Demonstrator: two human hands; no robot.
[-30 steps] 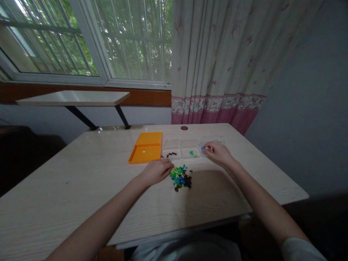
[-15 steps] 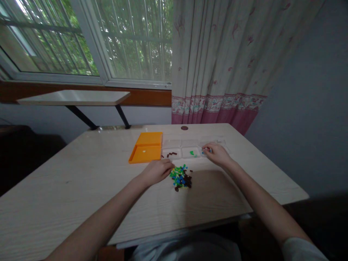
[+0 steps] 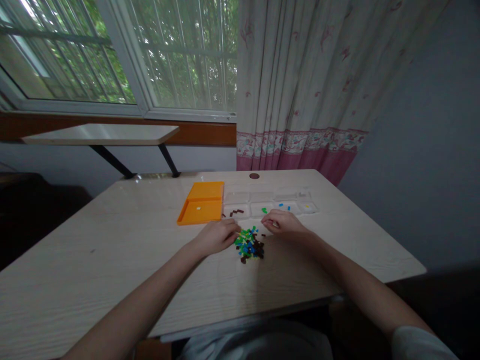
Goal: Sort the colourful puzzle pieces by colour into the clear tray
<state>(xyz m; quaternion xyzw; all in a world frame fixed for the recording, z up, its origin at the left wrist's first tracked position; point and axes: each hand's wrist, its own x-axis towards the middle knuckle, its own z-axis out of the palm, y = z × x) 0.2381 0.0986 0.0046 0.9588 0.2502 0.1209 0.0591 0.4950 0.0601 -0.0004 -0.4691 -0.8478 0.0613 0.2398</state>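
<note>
A small heap of mixed pieces (image 3: 249, 245), green, blue, brown and pale yellow, lies on the table. My left hand (image 3: 219, 235) rests at its left edge, fingers curled in; whatever they may hold is hidden. Just above and right of the heap is my right hand (image 3: 284, 221), fingers loosely bent with a small gap by the thumb and nothing visible in them. Behind it stands a clear compartment tray (image 3: 249, 206). One compartment has several brown pieces (image 3: 237, 212), another green pieces (image 3: 264, 210), then two blue pieces (image 3: 285, 206) and a yellow piece (image 3: 307, 206).
Left of the tray lies an opened orange case (image 3: 204, 212) with a small white piece (image 3: 198, 208) inside. A raised shelf (image 3: 108, 134) on dark legs stands at the back left. The window and a curtain (image 3: 300, 100) are behind the table (image 3: 112, 260).
My right hand has moved left and toward me, from the blue pieces' compartment to near the heap. The blue and yellow pieces are now uncovered. My left hand has hardly moved.
</note>
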